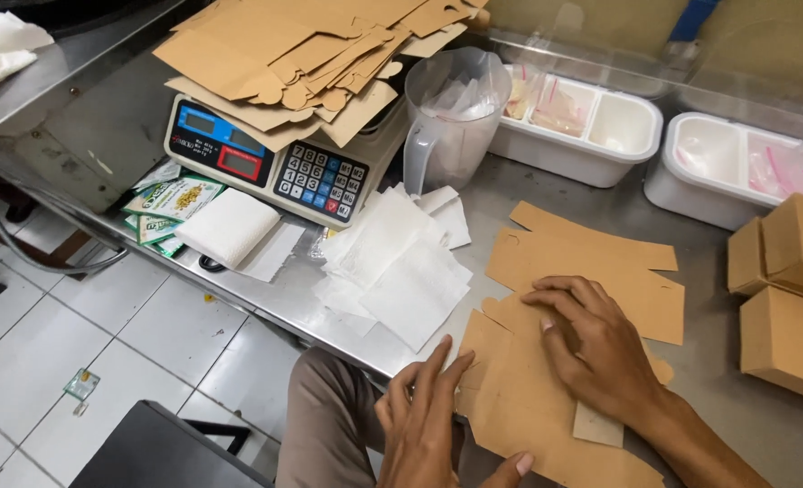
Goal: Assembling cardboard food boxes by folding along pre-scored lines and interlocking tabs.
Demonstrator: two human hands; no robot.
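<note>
Grip: right hand (596, 348) lies open, palm down, on the flat brown cardboard box blank (546, 407); left hand (424, 420), fingers straight, touches its near edge.
Blank: flat on the steel bench (510, 194), unfolded.
Done: folded brown boxes (785, 294) stand at right.
Left: stacked blanks (311, 54) on the scale (270, 163).

brown cardboard blank (546, 398), white paper sheets (401, 262), blue/red/grey scale (266, 163), white tubs (591, 136), steel-grey table (600, 199)

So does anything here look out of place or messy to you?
Yes: flat cardboard blanks are heaped askew on top of the weighing scale, covering its pan. White paper sheets lie scattered loosely beside it.
</note>
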